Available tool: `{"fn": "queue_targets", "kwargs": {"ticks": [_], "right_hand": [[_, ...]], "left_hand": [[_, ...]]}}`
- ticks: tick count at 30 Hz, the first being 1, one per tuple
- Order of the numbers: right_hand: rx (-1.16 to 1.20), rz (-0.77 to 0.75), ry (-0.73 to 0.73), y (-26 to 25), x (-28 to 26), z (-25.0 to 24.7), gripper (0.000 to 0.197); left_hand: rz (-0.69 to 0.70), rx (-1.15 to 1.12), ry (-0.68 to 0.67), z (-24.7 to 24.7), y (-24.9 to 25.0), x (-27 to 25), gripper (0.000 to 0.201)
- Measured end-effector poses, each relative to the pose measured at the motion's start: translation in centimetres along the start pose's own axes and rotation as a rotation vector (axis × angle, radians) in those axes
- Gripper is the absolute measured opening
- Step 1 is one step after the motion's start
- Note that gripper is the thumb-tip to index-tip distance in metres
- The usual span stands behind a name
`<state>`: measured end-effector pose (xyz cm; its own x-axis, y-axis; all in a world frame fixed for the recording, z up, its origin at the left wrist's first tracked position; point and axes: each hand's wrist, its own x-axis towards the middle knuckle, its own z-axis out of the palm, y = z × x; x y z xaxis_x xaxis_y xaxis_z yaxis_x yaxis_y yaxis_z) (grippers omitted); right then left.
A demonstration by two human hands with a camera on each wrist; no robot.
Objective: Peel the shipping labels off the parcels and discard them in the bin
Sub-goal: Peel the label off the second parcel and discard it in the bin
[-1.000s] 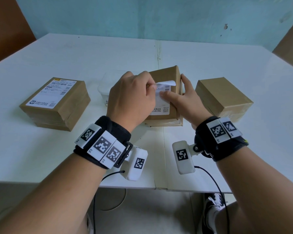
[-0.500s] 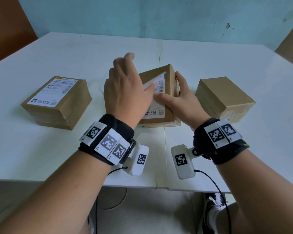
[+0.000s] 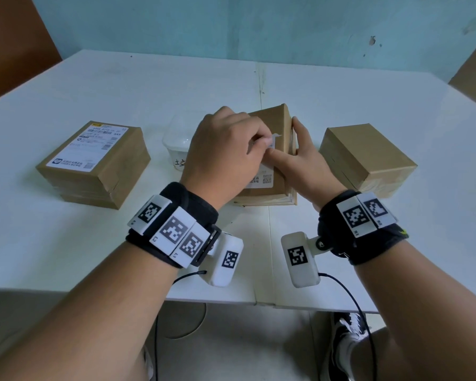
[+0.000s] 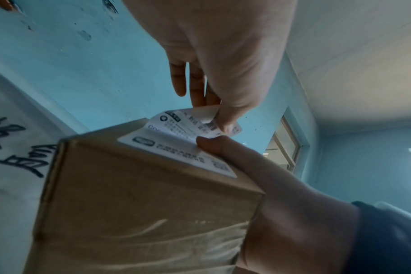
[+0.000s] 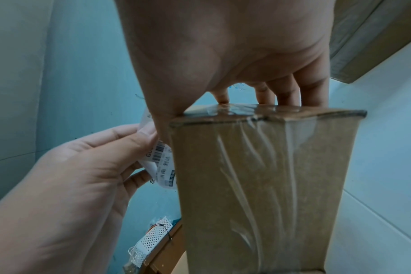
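Observation:
The middle brown parcel (image 3: pixel 279 171) lies on the white table (image 3: pixel 341 105) with a white shipping label (image 3: pixel 263 179) on top. My left hand (image 3: pixel 261 141) pinches the label's peeled far end (image 4: pixel 192 123), which curls back over the part that sticks (image 4: pixel 167 150). My right hand (image 3: pixel 300 158) grips the parcel, thumb (image 4: pixel 214 146) pressing on the label at the fold and fingers (image 5: pixel 286 92) against the parcel's right side. In the right wrist view the loose label (image 5: pixel 161 157) shows between the two hands. A clear plastic bin (image 3: pixel 176 138) stands behind my left hand, partly hidden.
A flat brown parcel (image 3: pixel 94 169) with its own label (image 3: pixel 88 147) lies to the left. A bare brown parcel (image 3: pixel 366 158) sits to the right. A seam (image 3: pixel 261 86) runs down the table's middle, and the near edge is close to my wrists.
My left hand rose with the label's far end, then came down and back toward me, folding the loose part over. More of the label is off. My right hand stayed on the parcel.

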<state>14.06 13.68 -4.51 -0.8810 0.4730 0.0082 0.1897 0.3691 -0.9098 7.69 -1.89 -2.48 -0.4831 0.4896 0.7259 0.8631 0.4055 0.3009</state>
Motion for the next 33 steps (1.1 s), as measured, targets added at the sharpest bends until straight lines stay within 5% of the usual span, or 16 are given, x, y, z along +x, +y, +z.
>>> {"fn": "queue_targets", "kwargs": {"ticks": [13, 21, 24, 29, 33], "right_hand": [[-0.011, -0.014, -0.017, 0.2, 0.3, -0.2, 0.133], [0.028, 0.01, -0.016, 0.4, 0.6, -0.3, 0.123], [0.088, 0.024, -0.001, 0.9, 0.9, -0.2, 0.126], [0.072, 0.006, -0.009, 0.8, 0.9, -0.1, 0.127], [0.036, -0.018, -0.004, 0.5, 0.6, 0.1, 0.12]], "left_hand": [[0.127, 0.011, 0.005, 0.2, -0.1, -0.3, 0.009], [0.165, 0.024, 0.024, 0.0, 0.2, -0.5, 0.009], [0.124, 0.063, 0.04, -0.3, 0.1, -0.3, 0.008], [-0.045, 0.195, -0.018, -0.9, -0.8, 0.1, 0.043], [-0.108, 0.168, -0.04, -1.0, -0.6, 0.1, 0.034]]}}
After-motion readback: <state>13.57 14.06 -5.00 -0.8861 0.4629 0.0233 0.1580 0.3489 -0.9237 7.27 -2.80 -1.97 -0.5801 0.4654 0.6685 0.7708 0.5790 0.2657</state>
